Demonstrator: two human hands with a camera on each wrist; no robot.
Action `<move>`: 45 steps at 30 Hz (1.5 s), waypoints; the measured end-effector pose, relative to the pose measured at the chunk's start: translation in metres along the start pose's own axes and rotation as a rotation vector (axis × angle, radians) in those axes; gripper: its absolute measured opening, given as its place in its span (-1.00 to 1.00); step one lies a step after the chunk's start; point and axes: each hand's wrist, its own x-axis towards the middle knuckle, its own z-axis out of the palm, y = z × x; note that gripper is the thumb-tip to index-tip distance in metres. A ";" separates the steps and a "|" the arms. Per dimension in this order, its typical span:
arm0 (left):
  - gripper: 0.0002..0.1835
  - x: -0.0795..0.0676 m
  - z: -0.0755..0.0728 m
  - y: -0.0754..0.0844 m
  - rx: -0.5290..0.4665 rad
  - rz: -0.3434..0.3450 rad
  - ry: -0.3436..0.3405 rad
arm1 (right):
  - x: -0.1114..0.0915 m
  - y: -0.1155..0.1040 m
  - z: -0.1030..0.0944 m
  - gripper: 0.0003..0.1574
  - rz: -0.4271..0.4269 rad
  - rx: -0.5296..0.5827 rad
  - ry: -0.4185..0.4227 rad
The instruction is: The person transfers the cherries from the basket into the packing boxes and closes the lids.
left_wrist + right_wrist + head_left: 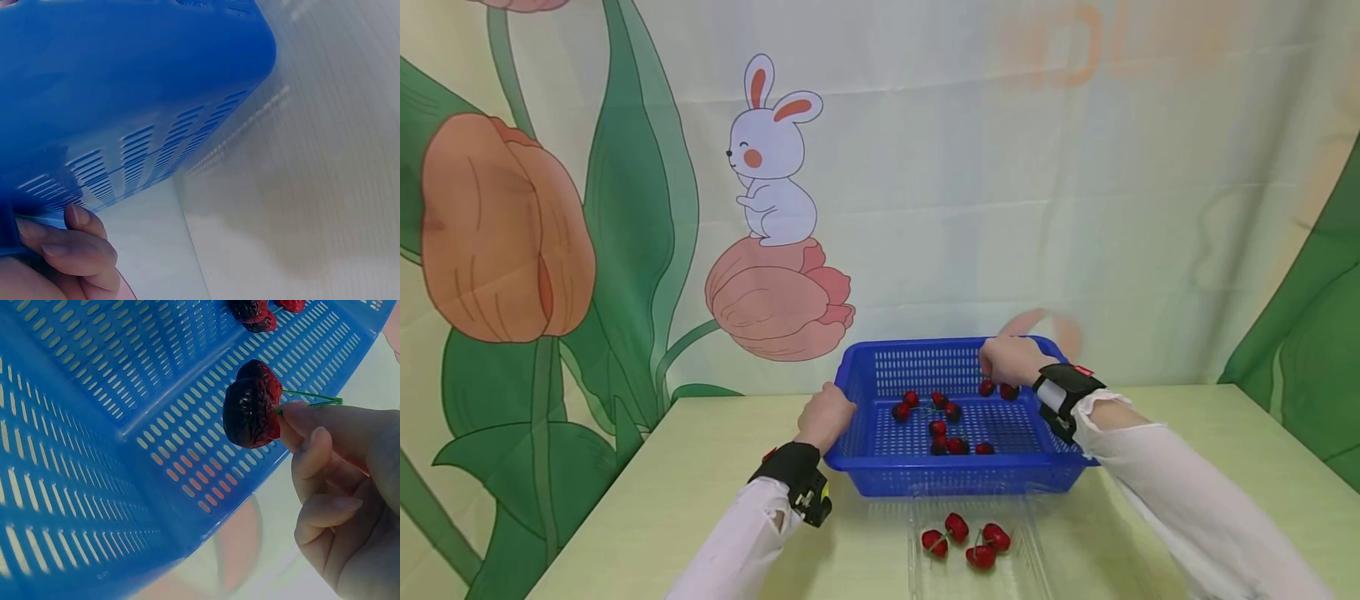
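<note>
Right hand [1011, 360] over back right part of blue basket [962, 461]. Thumb and fingertip closed to a pinch at the green stem [339, 400] of a pair of cherries [247, 412]; other fingers curled. Pair within the basket's outline, dark red to nearly black in right wrist view. Clearance from basket floor: not possible to tell.

Left hand [825, 412] at left end of basket, fingers curled, gripping the rim; fingertips at the blue edge in left wrist view.

Inside basket: more cherries [937, 427], some left of centre with green stems showing, others nearer the front wall.

Just in front of basket, on pale table [625, 500]: clear plastic tray [955, 583], near end out of view. Four red cherries [981, 557] inside, close together.

On both wrists: black straps [1071, 382], with white sleeves [1195, 483]. Behind table: cloth backdrop [925, 208], printed with tulips [508, 229] and a white rabbit [775, 208].
</note>
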 end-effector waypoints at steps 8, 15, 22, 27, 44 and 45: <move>-0.55 0.000 0.000 0.002 0.005 0.004 -0.004 | -0.006 -0.002 -0.008 -0.80 -0.034 0.002 0.022; -0.56 0.000 -0.001 0.001 0.013 0.006 -0.006 | -0.011 -0.003 -0.012 -0.79 -0.145 -0.041 0.094; -0.57 -0.002 0.001 -0.001 -0.011 0.009 0.000 | -0.016 -0.009 -0.014 -0.88 -0.177 -0.068 0.116; -0.57 -0.001 0.001 0.000 -0.013 0.001 0.007 | -0.021 -0.018 -0.020 -0.90 -0.227 -0.091 0.160; -0.57 0.000 0.000 0.000 0.006 0.002 0.012 | -0.041 -0.039 -0.036 -0.90 -0.342 -0.142 0.327; -0.57 0.000 0.000 0.000 0.006 0.003 0.011 | -0.043 -0.040 -0.037 -0.91 -0.351 -0.143 0.337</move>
